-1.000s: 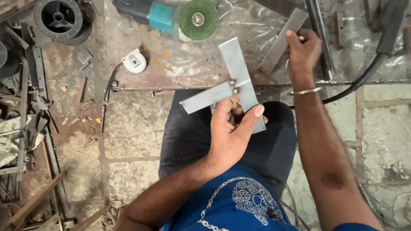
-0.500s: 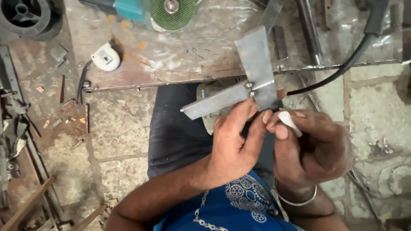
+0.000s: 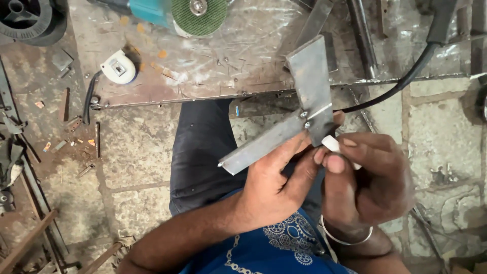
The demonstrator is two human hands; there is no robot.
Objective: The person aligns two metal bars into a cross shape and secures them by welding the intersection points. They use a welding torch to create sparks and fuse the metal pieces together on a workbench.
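Two riveted steel plates point(image 3: 299, 122) are pinched in the left hand point(image 3: 276, 185) while white chalk point(image 3: 337, 148) is pinched in the right hand point(image 3: 368, 182); fingers could be cut on raw edges if the grip slips.

a scuffed metal sheet point(image 3: 243, 56) lies flat on the stone-slab floor point(image 3: 137, 157). on the sheet rest an angle grinder with a green disc point(image 3: 177, 10), a small white tape measure point(image 3: 119, 67), a flat steel strip point(image 3: 314, 23) and a dark rod point(image 3: 361, 35). a black cable point(image 3: 401, 91) runs across its edge, with a black wire spool point(image 3: 25, 18) and rusty scraps point(image 3: 63, 104) on the floor beside it.
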